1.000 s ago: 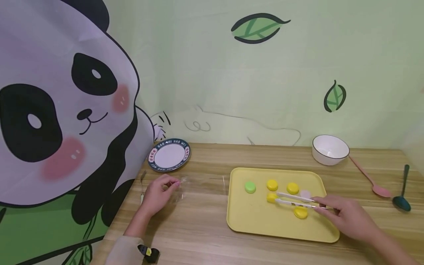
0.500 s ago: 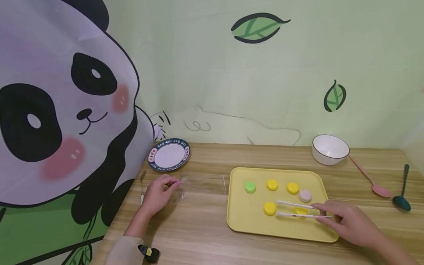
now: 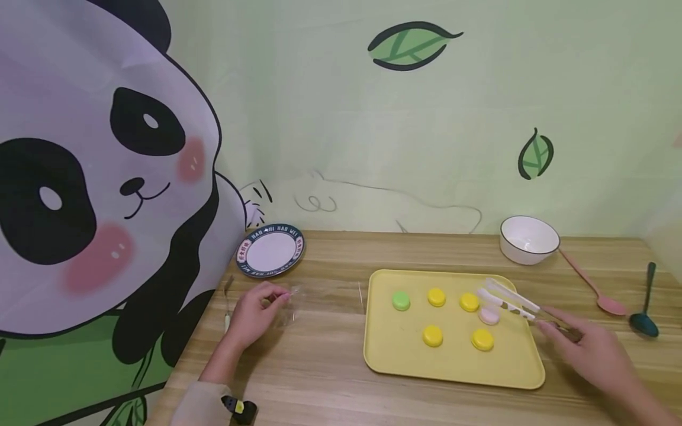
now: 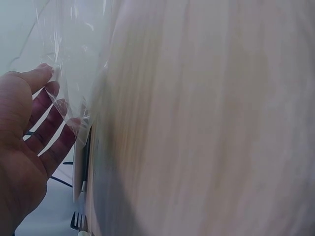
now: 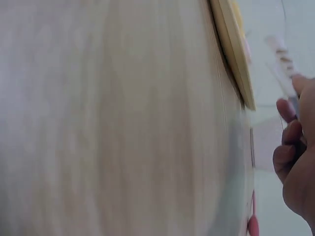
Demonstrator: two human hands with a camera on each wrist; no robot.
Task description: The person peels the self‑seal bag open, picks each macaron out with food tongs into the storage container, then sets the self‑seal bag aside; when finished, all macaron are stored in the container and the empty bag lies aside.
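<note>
Between thumb and fingers my left hand [image 3: 261, 310] pinches the edge of a clear plastic bag [image 4: 78, 54], which lies out over the table to the right. My right hand [image 3: 591, 349] grips a pair of tongs [image 3: 508, 299] with white tips, raised above the right side of a yellow tray [image 3: 394, 355]. The tips are apart with nothing between them. On the tray sit a green macaron [image 3: 401, 300], a pale pink macaron [image 3: 489, 315] partly under the tongs, and several yellow macarons [image 3: 433, 336].
A blue-rimmed plate [image 3: 270, 251] stands at the back left, with a fork [image 3: 227, 305] near the left hand. At the back right are a white bowl [image 3: 530, 239], a pink spoon [image 3: 610, 305] and a dark ladle [image 3: 643, 324]. A wall rises behind the table.
The tongs let go of a yellow macaron at the tray's lower middle, then lifted and swung right and back with my right hand. My left hand stays in place.
</note>
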